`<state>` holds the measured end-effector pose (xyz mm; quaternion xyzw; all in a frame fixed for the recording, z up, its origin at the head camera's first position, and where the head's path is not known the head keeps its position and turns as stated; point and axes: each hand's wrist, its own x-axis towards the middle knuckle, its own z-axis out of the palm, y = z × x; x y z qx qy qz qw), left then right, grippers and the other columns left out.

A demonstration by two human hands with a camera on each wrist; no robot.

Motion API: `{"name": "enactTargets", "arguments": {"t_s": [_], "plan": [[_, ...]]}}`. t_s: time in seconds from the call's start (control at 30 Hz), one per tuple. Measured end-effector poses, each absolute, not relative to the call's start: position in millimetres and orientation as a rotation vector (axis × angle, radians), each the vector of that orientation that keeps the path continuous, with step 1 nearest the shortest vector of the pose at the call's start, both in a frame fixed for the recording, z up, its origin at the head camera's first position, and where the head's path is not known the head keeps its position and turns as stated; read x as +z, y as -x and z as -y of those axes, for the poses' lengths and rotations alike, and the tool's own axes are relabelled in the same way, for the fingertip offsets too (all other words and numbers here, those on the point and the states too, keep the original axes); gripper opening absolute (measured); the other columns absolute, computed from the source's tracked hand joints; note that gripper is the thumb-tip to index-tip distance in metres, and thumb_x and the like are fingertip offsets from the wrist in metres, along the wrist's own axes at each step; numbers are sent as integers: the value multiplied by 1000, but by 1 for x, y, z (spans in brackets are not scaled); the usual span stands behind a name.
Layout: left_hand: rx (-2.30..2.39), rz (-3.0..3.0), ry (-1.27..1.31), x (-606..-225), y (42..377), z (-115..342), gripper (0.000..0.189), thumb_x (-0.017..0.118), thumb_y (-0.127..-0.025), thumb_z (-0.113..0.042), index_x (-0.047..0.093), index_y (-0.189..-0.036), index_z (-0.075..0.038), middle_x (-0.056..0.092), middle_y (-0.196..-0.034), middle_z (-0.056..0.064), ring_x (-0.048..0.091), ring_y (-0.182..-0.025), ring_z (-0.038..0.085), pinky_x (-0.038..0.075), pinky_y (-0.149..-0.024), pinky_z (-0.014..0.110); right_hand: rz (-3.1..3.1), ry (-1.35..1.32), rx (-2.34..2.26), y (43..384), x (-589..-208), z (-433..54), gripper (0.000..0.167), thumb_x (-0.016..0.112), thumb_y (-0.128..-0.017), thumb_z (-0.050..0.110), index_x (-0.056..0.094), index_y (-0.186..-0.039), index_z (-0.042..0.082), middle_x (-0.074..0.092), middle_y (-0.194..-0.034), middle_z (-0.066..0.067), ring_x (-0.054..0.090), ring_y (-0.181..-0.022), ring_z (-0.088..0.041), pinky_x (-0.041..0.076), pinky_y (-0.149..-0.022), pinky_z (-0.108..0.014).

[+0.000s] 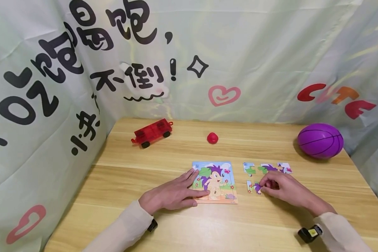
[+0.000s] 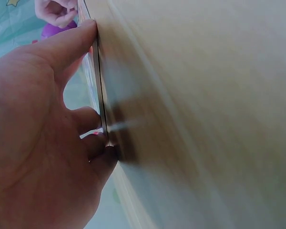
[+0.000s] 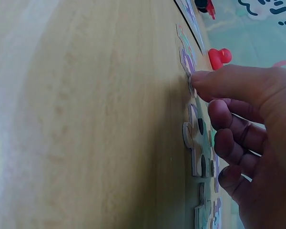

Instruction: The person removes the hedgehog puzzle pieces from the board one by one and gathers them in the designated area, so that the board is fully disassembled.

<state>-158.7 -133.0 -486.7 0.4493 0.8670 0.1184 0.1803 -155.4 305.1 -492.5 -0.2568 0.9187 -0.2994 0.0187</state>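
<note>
A square puzzle board (image 1: 218, 201) with a purple-haired hedgehog picture lies flat on the table. My left hand (image 1: 176, 190) rests over its left edge, fingers spread; the left wrist view shows the fingertips along the board's edge (image 2: 103, 102). Right of the board, my right hand (image 1: 286, 187) pinches a small purple-patterned puzzle piece (image 1: 257, 188) between thumb and forefinger, close to the tabletop. Next to that piece is one with a red flower (image 1: 249, 186). Further pieces (image 3: 194, 143) lie beneath the curled fingers in the right wrist view, hidden from above.
A row of loose pieces, with a leaf piece (image 1: 249, 168) and a butterfly piece (image 1: 285, 168), lies beyond my right hand. At the back are a red toy wagon (image 1: 152, 133), a small red object (image 1: 212, 138) and a purple ball (image 1: 320, 140). Printed curtains (image 1: 255, 52) enclose the table.
</note>
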Motion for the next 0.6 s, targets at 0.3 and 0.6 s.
{"name": "enactTargets", "arguments": {"t_s": [0.3, 0.6], "plan": [[339, -2444, -1255, -487, 159, 132, 53, 53, -115, -41, 43, -167, -41, 4, -183, 21, 4, -171, 40, 22, -138, 50, -2839, 817, -940, 156, -493, -303, 21, 87, -92, 7, 75, -97, 25, 58, -86, 19, 50, -80, 4, 45, -65, -21], [343, -2442, -1264, -486, 159, 133, 52, 53, -115, -40, 44, -167, -40, 5, -183, 22, 5, -171, 41, 22, -137, 51, -2841, 827, -960, 156, -495, -303, 21, 86, -92, 7, 75, -97, 24, 58, -87, 19, 50, -80, 3, 45, -64, -21]]}}
